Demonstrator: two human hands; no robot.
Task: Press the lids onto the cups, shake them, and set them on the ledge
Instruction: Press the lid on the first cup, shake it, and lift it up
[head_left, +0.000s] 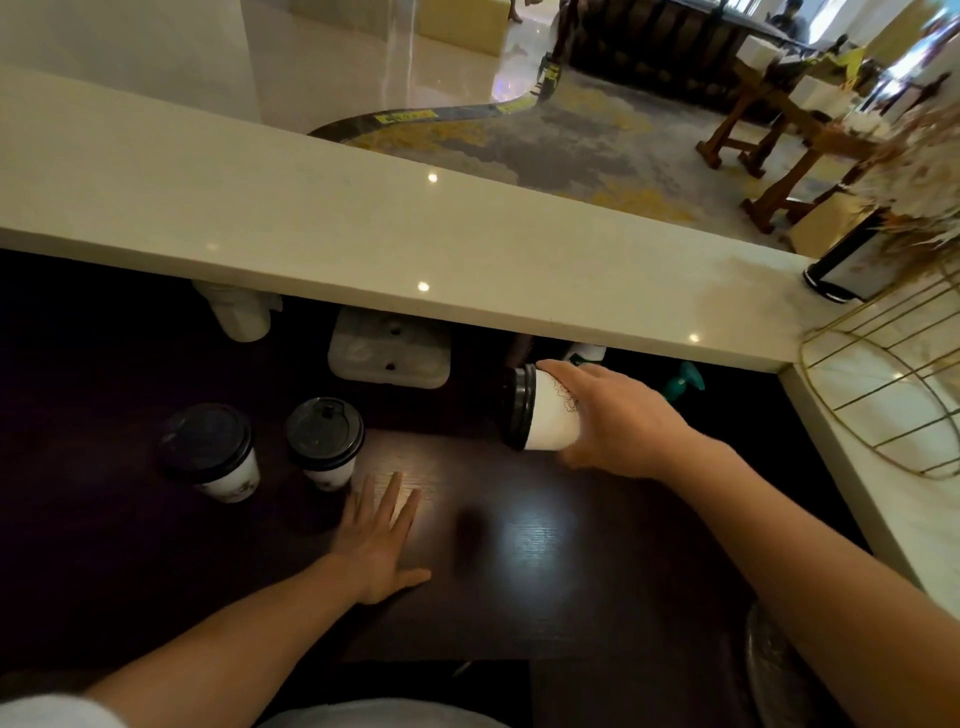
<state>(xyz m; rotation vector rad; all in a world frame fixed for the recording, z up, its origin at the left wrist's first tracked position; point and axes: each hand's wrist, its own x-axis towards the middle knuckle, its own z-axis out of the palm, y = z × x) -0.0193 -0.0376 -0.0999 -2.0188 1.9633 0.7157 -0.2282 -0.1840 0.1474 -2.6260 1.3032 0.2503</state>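
Observation:
My right hand (618, 421) grips a white paper cup (548, 410) with a black lid, tipped on its side above the dark counter, lid pointing left. My left hand (379, 540) lies flat on the dark wooden counter (519, 597), fingers spread, holding nothing. Two more white cups with black lids stand upright to the left: one (210, 452) at far left, another (324, 441) just beyond my left fingertips. The pale stone ledge (363, 234) runs across above them and carries no cups.
A white pulp cup tray (389, 348) and a white container (239, 312) sit under the ledge. A green spray bottle (685, 382) is behind my right hand. A gold wire basket (883, 384) and a dark cylinder (841, 270) stand at the ledge's right end.

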